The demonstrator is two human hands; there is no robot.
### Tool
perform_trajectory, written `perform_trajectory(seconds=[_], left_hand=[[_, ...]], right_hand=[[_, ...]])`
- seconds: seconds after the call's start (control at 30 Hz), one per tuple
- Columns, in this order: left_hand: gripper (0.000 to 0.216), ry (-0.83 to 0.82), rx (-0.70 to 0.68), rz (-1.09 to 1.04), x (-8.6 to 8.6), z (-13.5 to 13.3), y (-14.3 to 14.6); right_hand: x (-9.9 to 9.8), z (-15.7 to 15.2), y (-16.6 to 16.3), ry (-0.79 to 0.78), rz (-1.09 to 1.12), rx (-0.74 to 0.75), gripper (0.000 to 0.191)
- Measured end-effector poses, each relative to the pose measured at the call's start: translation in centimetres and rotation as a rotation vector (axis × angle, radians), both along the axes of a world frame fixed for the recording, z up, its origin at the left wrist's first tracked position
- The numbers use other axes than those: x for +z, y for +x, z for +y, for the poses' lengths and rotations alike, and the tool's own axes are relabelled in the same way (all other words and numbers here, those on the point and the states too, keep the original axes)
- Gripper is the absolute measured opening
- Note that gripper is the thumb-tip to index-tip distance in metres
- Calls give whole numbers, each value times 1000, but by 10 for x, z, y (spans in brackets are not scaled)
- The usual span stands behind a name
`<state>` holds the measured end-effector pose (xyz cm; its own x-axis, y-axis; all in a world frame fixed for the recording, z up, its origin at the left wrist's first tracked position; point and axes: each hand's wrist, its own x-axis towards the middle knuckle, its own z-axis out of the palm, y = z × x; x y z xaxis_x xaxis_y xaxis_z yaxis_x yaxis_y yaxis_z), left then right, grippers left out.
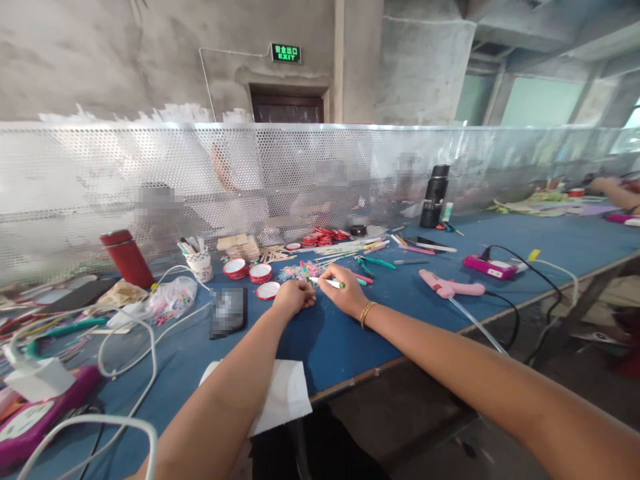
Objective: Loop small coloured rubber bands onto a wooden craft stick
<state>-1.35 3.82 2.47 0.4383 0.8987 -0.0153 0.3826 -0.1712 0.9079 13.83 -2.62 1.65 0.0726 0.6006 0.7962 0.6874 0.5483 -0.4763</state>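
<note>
My left hand (295,297) is closed in a pinch on a small red-and-green piece (304,270) that sticks up above the fingertips. What kind of piece it is, I cannot make out. Just to its right, my right hand (345,291) grips a white marker pen with a green end (341,285); its tip points left toward the small piece. Behind both hands lies a loose heap of thin coloured strands (287,273). A red-and-white tape roll (268,291) rests beside my left hand. Green-handled pliers (383,263) lie beyond my right hand.
A pink glue gun (445,285) lies at right, near a purple power strip (490,268). Black bottle (435,198), red flask (127,259) and pen cup (200,261) stand along a perforated divider (295,143). A phone (228,313) and white cables (153,333) occupy the left. Another person's arm shows far right.
</note>
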Motion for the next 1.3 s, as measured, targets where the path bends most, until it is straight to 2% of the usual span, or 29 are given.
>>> perform_trajectory(seconds=[0.17,0.37,0.6,0.8,1.03,1.3], left_hand=[[16,-4,8,-24,-1,0,0],[17,11,-13,16,-3,3,-1],[14,-14,6,-21,-7,7,0],[14,5,12,0,-4,5,0],[14,10,8,7,-5,5,0],[13,6,11,15,-7,7,0]], right_hand=[[-1,1,-1,-12,-27,32,12],[-1,1,1,-10,2,-16,13],[0,0,-1,-33,-26,36,11],[0,0,0,-25,2,-26,12],[0,-1,-1,-37,-23,42,12],[1,-2,0,-33,6,-6,12]])
